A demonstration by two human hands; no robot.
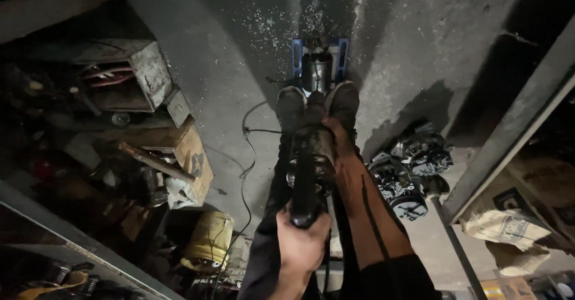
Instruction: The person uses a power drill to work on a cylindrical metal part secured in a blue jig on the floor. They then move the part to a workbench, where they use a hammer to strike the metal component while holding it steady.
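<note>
I look down at a big grey concrete floor (227,66) with shiny bits scattered on it. On one side is a pile of old boxes (144,78) and junk. On the other side lie some dark round motor parts (407,168). A thin wire (245,156) curls over the floor. In the middle I hold a long dark machine part (311,150) that stands up between my shoes (317,103). My left hand (302,240) is clenched tight around its near end. My right hand (334,131) grips its far end, just by my shoes. Past my shoes sits a small blue stand (318,60).
</note>
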